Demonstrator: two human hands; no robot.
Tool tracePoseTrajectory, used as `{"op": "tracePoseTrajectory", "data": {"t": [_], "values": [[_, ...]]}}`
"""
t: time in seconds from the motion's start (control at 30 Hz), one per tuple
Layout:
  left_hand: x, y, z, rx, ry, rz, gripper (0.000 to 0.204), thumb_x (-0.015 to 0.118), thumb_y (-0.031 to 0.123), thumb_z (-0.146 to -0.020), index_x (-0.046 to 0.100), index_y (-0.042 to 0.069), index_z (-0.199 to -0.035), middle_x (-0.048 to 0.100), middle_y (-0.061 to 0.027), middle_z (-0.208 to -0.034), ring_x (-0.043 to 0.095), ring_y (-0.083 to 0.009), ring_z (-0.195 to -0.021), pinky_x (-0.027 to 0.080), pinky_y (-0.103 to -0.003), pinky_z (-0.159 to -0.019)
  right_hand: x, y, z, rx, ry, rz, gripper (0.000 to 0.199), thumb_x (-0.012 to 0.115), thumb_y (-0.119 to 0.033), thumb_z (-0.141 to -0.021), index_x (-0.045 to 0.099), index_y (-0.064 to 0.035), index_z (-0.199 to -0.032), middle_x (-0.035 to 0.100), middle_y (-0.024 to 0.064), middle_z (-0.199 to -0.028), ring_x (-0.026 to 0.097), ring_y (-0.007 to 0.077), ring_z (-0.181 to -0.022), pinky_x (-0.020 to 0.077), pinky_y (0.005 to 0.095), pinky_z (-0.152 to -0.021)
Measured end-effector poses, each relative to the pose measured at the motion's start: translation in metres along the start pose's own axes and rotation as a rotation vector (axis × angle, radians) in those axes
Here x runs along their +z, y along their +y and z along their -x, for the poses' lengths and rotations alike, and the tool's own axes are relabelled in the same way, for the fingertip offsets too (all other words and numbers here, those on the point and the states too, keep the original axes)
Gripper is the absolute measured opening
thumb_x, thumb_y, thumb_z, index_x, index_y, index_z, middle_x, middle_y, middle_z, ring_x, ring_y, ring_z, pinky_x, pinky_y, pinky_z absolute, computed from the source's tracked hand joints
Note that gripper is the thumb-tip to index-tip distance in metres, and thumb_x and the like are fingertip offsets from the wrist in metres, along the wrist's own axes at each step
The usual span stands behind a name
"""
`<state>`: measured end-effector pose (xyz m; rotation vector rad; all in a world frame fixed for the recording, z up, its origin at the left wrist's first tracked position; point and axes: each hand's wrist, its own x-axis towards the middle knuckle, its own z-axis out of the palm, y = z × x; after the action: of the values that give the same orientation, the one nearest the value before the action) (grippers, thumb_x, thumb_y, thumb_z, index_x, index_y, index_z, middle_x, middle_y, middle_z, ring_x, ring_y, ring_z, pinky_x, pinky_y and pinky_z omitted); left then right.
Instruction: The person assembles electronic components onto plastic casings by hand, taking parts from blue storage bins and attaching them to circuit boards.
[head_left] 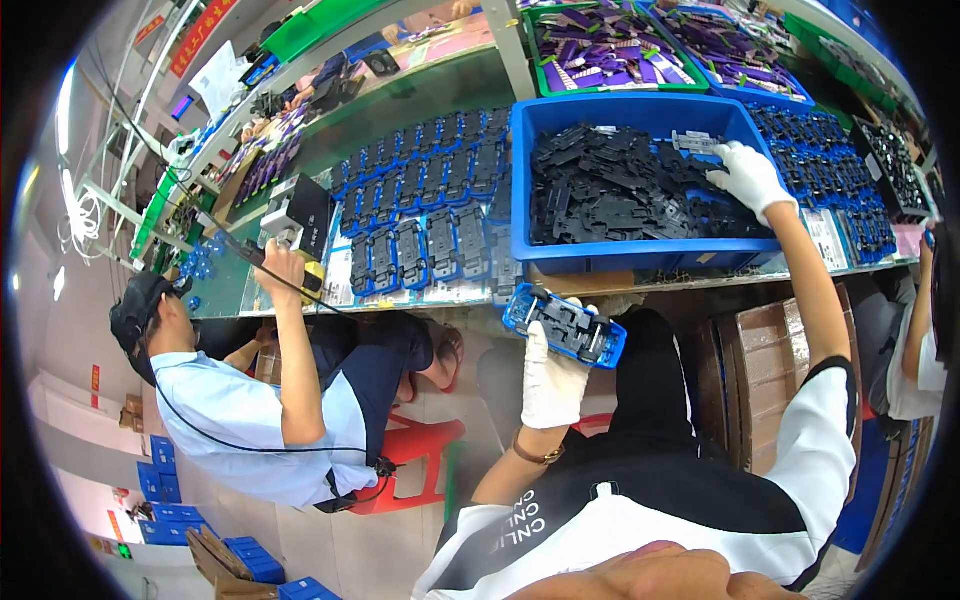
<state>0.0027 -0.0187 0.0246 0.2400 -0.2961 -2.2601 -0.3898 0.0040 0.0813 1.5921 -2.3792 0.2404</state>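
My left hand (553,385), in a white glove, grips a blue toy car body (566,326) just off the bench's near edge. The car is tilted, its black underside with wheels facing up. Over the right part of a blue bin (645,258), my gloved right hand (750,178) has its fingers closed at the end of a black plastic chassis plate (695,142), which catches the light. Beneath it lies a heap of similar black chassis plates (600,190). The fingertips of the right hand are partly hidden.
Rows of blue-and-black car bodies (425,245) cover the bench left of the bin; more car bodies (825,165) stand to its right. Behind are trays of purple parts (615,50). A co-worker (240,400) sits at left, holding a cabled tool. Cartons (760,375) stand under the bench.
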Motion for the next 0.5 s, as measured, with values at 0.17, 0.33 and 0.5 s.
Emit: {"op": "tracePoseTrajectory", "data": {"t": [0.17,0.33,0.5], "values": [[-0.004,0.002,0.008,-0.022,-0.024,0.010,0.054,0.059,0.041,-0.090,0.044,0.011,-0.132,0.055,-0.0116,-0.124,0.051,-0.0316,-0.119,0.041,-0.049,-0.104,0.043,0.023,-0.026,0.021,-0.319,-0.012,0.044,0.073,-0.034,-0.073,0.066,-0.0051,-0.106,0.066,0.0211,-0.096,0.063,0.0382,-0.091,0.0500,0.0440,-0.080],[-0.009,0.002,0.007,-0.077,0.025,0.023,0.056,0.060,0.043,-0.089,0.044,0.011,-0.132,0.055,-0.0124,-0.124,0.052,-0.0324,-0.118,0.041,-0.051,-0.104,0.017,0.000,-0.013,-0.071,0.127,0.045,0.020,0.068,-0.018,-0.079,0.071,-0.0088,-0.097,0.064,0.0136,-0.093,0.063,0.0314,-0.089,0.0502,0.0392,-0.078],[0.009,0.008,0.005,-0.271,-0.097,0.043,0.063,0.064,0.049,-0.084,0.046,0.009,-0.130,0.054,-0.0159,-0.125,0.055,-0.0347,-0.113,0.041,-0.060,-0.099,-0.044,-0.042,0.017,-0.441,0.534,-0.429,0.014,0.067,-0.003,-0.066,0.066,-0.0097,-0.079,0.062,0.0059,-0.090,0.057,0.0284,-0.104,0.0424,0.0369,-0.093]]}}
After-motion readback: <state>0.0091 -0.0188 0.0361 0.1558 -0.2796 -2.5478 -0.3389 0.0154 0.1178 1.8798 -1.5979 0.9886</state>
